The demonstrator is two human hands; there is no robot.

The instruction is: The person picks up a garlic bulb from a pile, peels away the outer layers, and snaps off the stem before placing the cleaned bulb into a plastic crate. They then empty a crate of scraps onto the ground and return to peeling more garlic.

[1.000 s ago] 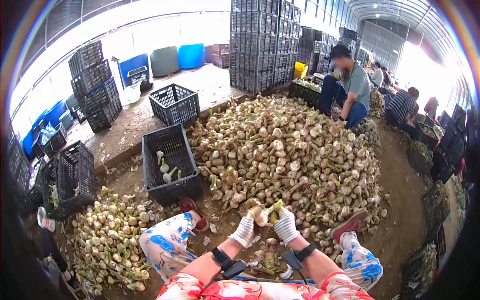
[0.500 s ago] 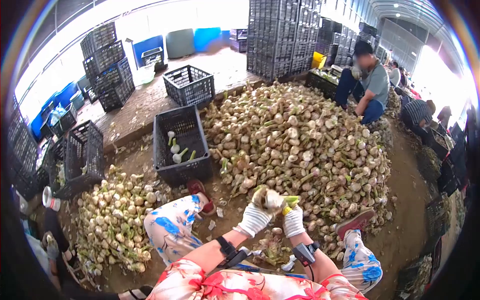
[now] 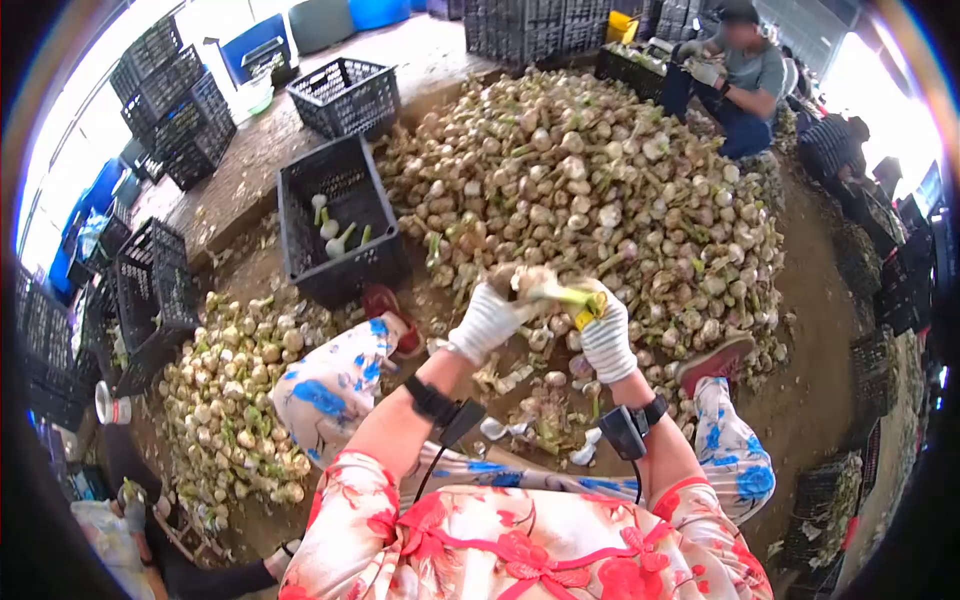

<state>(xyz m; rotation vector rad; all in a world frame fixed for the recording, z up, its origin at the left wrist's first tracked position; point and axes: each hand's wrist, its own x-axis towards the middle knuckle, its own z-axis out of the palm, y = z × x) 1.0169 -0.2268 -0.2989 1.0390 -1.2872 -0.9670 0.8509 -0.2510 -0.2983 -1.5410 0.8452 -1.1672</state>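
In front of me, my left hand (image 3: 488, 322), in a striped white glove, grips a garlic bulb (image 3: 528, 284) with loose papery skin. Its pale green stem (image 3: 575, 296) points right into my right hand (image 3: 608, 340), also gloved, whose fingers are closed at the stem end. A small yellow thing (image 3: 586, 316) shows by the right thumb; what it is I cannot make out. Beyond the hands spreads a large heap of garlic (image 3: 590, 190). Below them, peeled skins and leaf scraps (image 3: 545, 415) lie on the ground between my legs.
A black crate (image 3: 345, 262) holding several clean garlic bulbs stands ahead left, another crate (image 3: 345, 98) behind it. A smaller garlic pile (image 3: 240, 400) lies left. A co-worker (image 3: 745, 85) crouches beyond the heap; another person's hand (image 3: 132, 510) shows lower left. Stacked crates (image 3: 175, 100) rise at the back.
My view has tilted down. Both hands appear higher in view, and the garlic's stem is now more exposed between them. The co-worker's hands have come up from the heap.
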